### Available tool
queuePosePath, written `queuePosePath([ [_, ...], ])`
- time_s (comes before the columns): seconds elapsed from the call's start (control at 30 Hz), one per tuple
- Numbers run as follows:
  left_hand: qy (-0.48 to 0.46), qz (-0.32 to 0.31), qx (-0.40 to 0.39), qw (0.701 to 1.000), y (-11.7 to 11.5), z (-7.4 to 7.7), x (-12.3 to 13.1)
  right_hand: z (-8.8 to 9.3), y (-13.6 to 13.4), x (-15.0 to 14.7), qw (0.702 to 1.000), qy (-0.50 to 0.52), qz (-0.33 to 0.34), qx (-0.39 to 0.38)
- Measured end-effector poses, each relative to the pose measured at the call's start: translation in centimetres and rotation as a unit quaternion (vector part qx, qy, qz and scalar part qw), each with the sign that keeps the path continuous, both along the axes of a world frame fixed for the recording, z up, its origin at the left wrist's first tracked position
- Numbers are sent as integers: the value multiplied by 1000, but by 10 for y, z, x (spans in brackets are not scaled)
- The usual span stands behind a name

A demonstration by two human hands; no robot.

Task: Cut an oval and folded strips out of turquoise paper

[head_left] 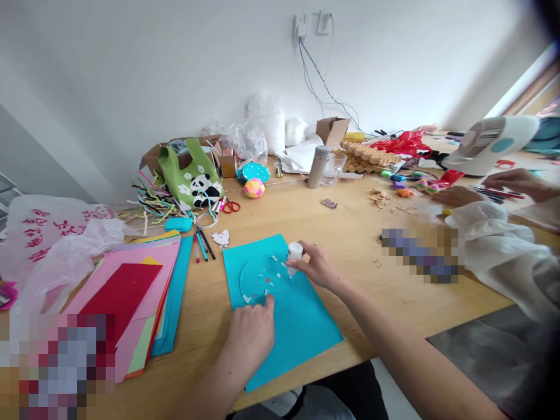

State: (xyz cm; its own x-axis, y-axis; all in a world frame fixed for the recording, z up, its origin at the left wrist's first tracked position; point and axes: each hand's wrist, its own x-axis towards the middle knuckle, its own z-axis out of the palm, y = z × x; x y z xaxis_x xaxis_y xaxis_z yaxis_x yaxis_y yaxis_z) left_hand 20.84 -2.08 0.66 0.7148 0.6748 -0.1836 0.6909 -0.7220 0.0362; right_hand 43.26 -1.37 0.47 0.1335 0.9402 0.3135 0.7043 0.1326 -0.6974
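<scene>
A blue sheet of paper (301, 326) lies on the wooden table in front of me. On its upper part rests a round blue paper piece (251, 274), with several small white and blue scraps and a reddish spot on it. My left hand (254, 324) has its index finger stretched down, the tip touching the disc by a white scrap; its other fingers are curled and partly hidden. In the fingers of my right hand (312, 263) is a small white bottle (294, 251), upright over the sheet's right edge. Whether it touches the paper I cannot tell.
Coloured paper (118, 291) is stacked left, with pens (203, 245) and red scissors (231, 207) beyond. A green panda bag (190, 175), patterned ball (254, 188) and thermos (319, 167) stand farther back. Right are a white fan (494, 146) and another person's hands (459, 196).
</scene>
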Motion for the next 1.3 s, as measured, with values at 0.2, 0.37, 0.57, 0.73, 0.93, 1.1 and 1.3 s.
queuePosePath([
  [0.2,4,5,4,1000,-1,0,0,4,7,-10,1000,18,-5,-4],
  [0.37,5,7,6,1000,0,-2,0,-6,41,-16,999,5,-30,24],
  [0.57,-4,7,-6,1000,1,-3,1,-10,69,-28,999,14,-22,31],
  [0.73,-12,10,-19,1000,1,-2,0,-4,62,-26,1000,23,3,12],
  [0.93,-19,12,-28,999,2,-1,-2,4,44,-16,997,79,9,8],
  [1.1,-29,17,-38,999,5,1,-2,0,35,-13,990,136,-11,29],
  [1.3,-22,25,-36,999,5,0,-1,-5,44,-14,985,148,-59,58],
])
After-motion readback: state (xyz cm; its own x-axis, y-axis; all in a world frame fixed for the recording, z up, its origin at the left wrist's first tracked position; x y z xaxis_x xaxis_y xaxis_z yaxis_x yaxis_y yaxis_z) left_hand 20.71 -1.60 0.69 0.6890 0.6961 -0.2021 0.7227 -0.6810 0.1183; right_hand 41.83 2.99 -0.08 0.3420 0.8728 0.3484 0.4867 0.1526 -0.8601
